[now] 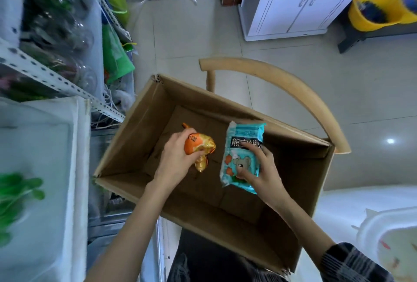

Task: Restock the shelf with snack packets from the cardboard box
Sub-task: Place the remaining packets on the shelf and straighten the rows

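Head view: both hands reach down into the open cardboard box [135, 128], which sits on a wooden chair [293, 87]. The left hand [174, 164] has its fingers [180, 137] curled tight round a crumpled orange-and-gold packet [200, 146] near the middle of the box, its foil tail hanging below the palm. The right hand [264, 171] pinches a teal packet [241, 146] printed with a mouse, thumb on its face and the other fingers hooked over its right edge. That packet's long axis runs from the near wall toward the far wall, tilted slightly. The two packets lie side by side, apart, the orange one on the left. The metal shelf [52, 78] stands just beside the box on the left, so the left hand is the nearer one, and its packet probably goes across first. The teal one would have to pass over the box's left wall. No other packet shows on the visible box floor.
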A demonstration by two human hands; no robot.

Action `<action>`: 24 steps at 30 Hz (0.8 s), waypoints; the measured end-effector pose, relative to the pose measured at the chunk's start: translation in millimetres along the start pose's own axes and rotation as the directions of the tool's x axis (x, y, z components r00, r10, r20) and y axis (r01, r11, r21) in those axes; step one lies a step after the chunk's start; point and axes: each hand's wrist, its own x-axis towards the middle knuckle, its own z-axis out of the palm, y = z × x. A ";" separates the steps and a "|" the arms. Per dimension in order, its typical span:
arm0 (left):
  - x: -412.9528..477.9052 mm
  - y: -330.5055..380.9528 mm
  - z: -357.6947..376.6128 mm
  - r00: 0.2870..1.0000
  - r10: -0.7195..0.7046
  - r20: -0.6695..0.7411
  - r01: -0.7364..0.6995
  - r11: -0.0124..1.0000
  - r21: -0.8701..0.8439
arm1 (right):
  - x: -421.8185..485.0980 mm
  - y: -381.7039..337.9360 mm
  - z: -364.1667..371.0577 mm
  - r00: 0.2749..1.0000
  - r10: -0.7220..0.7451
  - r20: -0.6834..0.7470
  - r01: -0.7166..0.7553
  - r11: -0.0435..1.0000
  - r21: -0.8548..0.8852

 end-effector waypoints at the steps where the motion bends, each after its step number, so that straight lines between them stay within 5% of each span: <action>1: -10.0 3.6 -11.4 0.999 0.003 -0.032 -0.003 1.000 -0.012 | -4.2 -11.3 -0.9 1.000 -0.023 0.007 0.023 1.000 0.004; 12: -143.4 31.2 -134.4 0.894 -0.136 -0.426 0.060 0.980 -0.188 | -53.5 -133.6 16.5 0.940 -0.237 0.244 0.228 0.971 0.066; 24: -303.0 80.0 -166.0 0.520 -0.285 -0.805 0.025 0.947 -0.319 | -90.4 -255.9 33.4 0.612 -0.491 0.620 0.505 0.846 0.171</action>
